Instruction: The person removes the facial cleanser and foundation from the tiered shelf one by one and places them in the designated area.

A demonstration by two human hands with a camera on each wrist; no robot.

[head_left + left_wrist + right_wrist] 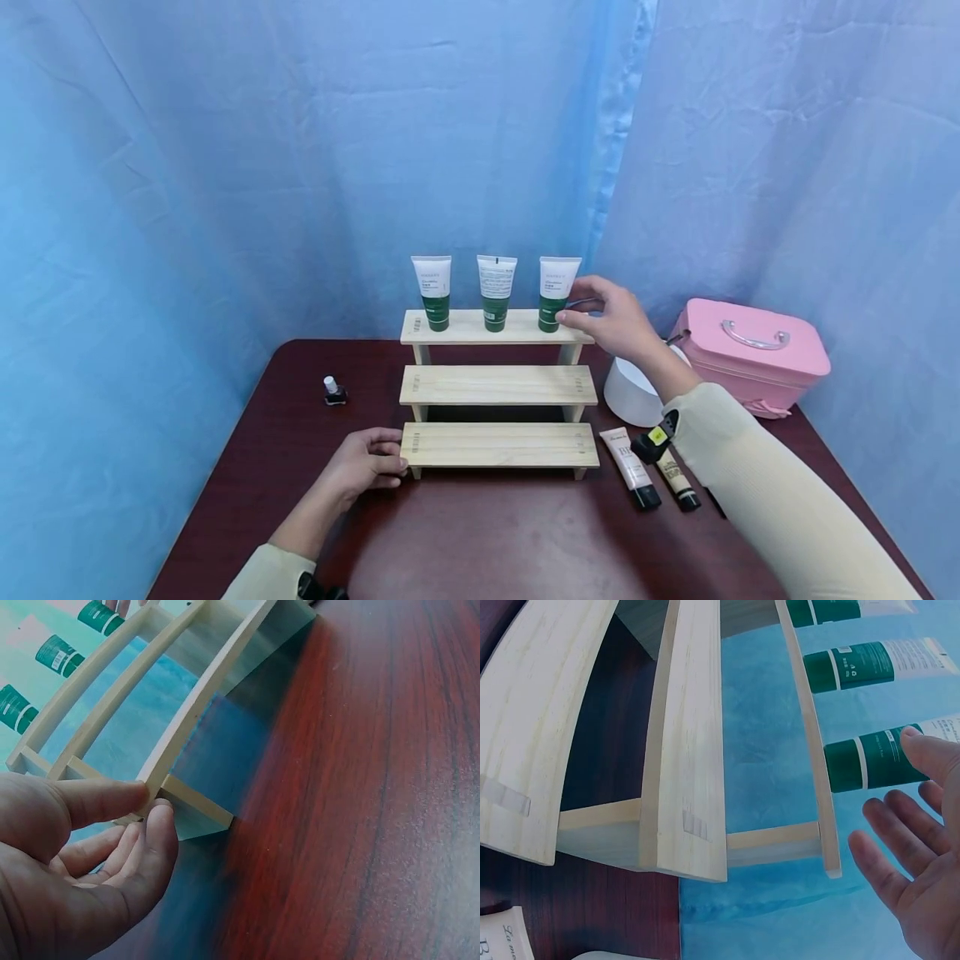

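Note:
A three-tier wooden display stand (pixel 498 385) stands on the table. On its top step three white-and-green squeeze tubes stand upright on their caps: a left tube (pixel 432 279), a middle tube (pixel 497 282) and a right tube (pixel 557 279). My left hand (pixel 362 467) pinches the left end of the lowest step, thumb (pixel 112 801) on one face and forefinger on the other. Beside the right tube is my right hand (pixel 615 321). Its thumb (pixel 930 754) overlaps the tube's green part in the right wrist view, while the other fingers (pixel 900 832) spread apart from it.
Left of the stand is a small dark nail polish bottle (pixel 335 392) with a white cap. To the right lie a pale pink BB cream tube (pixel 628 462) and a gold tube (pixel 675 479). Behind them are a white round object (pixel 630 396) and a pink case (pixel 753 342). Blue curtains (pixel 375 167) surround the table.

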